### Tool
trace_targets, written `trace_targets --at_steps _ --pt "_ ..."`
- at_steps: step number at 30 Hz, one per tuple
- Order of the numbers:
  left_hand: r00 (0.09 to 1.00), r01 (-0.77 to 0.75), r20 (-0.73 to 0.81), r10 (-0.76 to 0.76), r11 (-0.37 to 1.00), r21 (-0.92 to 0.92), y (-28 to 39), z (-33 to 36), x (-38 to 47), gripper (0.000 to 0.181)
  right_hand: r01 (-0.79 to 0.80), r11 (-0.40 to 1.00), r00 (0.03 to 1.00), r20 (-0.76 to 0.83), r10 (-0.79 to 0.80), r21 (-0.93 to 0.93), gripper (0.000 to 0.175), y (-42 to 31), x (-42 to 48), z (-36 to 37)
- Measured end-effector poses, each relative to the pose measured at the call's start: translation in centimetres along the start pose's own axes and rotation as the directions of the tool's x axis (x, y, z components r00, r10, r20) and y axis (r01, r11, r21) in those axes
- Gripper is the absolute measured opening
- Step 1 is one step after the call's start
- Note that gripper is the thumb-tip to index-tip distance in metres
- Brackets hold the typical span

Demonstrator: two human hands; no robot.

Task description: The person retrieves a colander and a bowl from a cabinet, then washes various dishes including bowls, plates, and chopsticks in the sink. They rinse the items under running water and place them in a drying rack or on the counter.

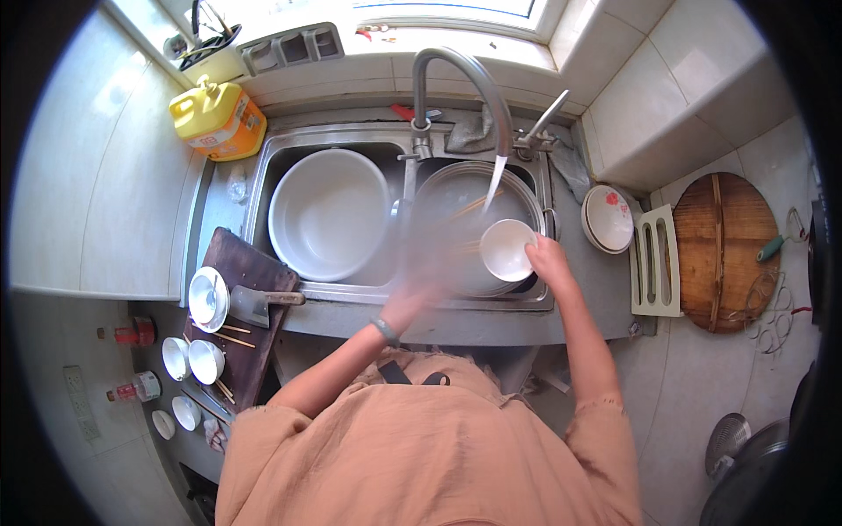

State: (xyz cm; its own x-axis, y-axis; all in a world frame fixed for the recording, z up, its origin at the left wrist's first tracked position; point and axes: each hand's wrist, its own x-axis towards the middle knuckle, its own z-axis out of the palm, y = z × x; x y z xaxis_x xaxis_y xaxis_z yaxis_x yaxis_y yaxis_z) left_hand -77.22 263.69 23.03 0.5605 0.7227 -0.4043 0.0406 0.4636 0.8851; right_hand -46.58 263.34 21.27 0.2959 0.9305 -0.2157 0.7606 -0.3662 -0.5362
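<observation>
My right hand grips the rim of a small white bowl, held tilted over the right sink basin. Its inside faces up towards me. Below the bowl stands a wide round metal pan with chopsticks in it. Water runs from the curved faucet into that pan, just above the bowl. My left hand is a blur at the sink's front edge, left of the bowl. A greyish smear extends beyond its fingers, and whether it holds anything cannot be made out.
A white plastic basin fills the left sink. On the left, a dark cutting board carries a cleaver, bowls and chopsticks. A yellow jug stands behind. Stacked bowls sit right of the sink, near a round wooden board.
</observation>
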Motion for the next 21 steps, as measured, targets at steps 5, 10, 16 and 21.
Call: trace_targets --at_steps 5,10,16,21 --pt "0.985 -0.004 -0.17 -0.024 0.987 -0.161 -2.4 -4.1 -3.8 0.035 0.225 0.786 0.973 0.169 -0.155 -0.575 0.016 -2.6 3.4 2.5" --pt "0.957 0.007 -0.278 -0.078 0.969 -0.247 -4.5 -6.5 -5.7 0.03 0.247 0.512 0.969 0.227 -0.101 -0.823 0.016 -3.6 4.7 5.1" --pt "0.949 -0.02 -0.307 -0.077 0.953 -0.303 -6.3 -7.9 -5.7 0.026 0.224 0.535 0.947 0.311 0.077 -0.814 0.02 -6.9 5.2 7.0" --pt "0.944 -0.022 -0.318 -0.082 0.951 -0.31 -5.7 -8.0 -5.2 0.024 -0.006 0.808 0.957 0.23 0.175 -0.589 0.024 -5.7 5.1 7.5"
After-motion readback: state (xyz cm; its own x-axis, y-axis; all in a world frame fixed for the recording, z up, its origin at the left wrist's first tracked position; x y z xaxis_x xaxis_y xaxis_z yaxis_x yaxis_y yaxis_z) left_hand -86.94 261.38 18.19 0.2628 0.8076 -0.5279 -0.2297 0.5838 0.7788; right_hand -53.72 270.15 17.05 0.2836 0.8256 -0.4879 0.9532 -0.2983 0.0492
